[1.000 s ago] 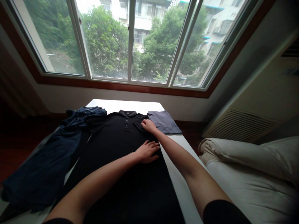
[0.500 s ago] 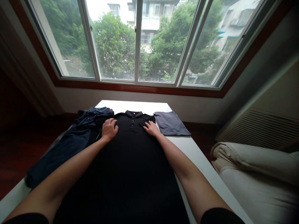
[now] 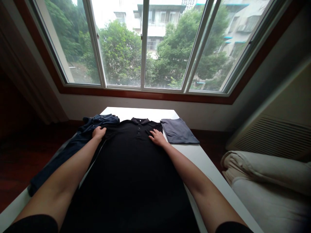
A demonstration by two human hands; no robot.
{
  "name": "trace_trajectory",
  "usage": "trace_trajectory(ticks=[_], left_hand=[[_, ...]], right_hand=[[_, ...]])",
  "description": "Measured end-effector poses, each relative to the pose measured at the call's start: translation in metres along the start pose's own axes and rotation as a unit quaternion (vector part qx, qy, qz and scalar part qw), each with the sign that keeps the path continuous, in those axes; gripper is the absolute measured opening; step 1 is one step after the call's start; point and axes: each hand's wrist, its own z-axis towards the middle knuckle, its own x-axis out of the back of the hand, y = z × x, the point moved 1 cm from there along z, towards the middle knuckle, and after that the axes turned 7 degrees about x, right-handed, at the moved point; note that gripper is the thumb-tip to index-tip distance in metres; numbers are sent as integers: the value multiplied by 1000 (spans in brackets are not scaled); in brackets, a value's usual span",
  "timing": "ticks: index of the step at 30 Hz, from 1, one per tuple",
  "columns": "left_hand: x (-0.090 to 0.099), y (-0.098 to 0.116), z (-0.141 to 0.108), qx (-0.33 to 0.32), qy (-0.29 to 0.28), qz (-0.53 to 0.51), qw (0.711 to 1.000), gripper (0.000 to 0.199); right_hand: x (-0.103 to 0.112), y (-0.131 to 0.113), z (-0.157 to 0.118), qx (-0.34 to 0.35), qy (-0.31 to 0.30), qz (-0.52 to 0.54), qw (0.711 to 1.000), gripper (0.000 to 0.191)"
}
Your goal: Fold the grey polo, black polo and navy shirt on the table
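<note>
A black polo shirt lies spread out on the white table, its buttoned collar towards the window. My left hand is closed on the shirt's left sleeve, thumb and fingers pinched at its outer edge. On the other side of the chest, my right hand rests on the cloth by the right sleeve, which is folded inwards, with its fingers apart. Dark blue clothing, partly under my left forearm, lies along the table's left side. A folded grey garment sits beside the right shoulder.
A wide window spans the wall beyond the table. On the right are a pale rolled bundle of padded cloth and a slatted panel. A curtain hangs at the left above the dark red floor.
My left hand has moved left from the shirt's chest to the sleeve and closed on it. The sleeve now stretches outwards over the blue clothing. My right hand stays nearly in place.
</note>
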Motion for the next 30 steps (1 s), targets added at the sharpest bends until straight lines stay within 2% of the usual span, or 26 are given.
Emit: trace_trajectory(ticks=[3, 8, 10, 12, 14, 16, 18, 21, 25, 30], left_hand=[[-1, 14, 4, 28, 2, -8, 1000, 27], [-12, 45, -2, -8, 35, -17, 999, 25], [-21, 56, -12, -70, 55, -5, 996, 25], [-34, 64, -26, -176, 40, 29, 983, 25], [-50, 68, -40, -275, -31, 75, 958, 25], [-67, 67, -49, -315, -105, 109, 937, 31], [-81, 63, -50, -298, -132, 126, 937, 49], [-95, 56, -40, -231, -126, 162, 951, 71], [-98, 45, -22, -174, -134, 198, 955, 77], [-88, 35, -13, -127, -110, 181, 969, 75]], right_hand=[[-3, 1, -5, -4, -18, 6, 1000, 66], [-3, 4, -8, -5, -18, 7, 1000, 66], [-3, 4, -9, -7, -12, 4, 1000, 65], [-3, 3, -10, -9, -6, 1, 1000, 64], [-4, 2, -10, -9, -3, -1, 1000, 64], [-3, 1, -11, -6, 0, -1, 1000, 64], [-3, 1, -12, -7, -1, -1, 1000, 64], [-1, 1, -12, -12, -9, 2, 1000, 65], [0, 0, -13, -15, -14, 9, 1000, 65], [1, 1, -16, -17, -16, 14, 1000, 65]])
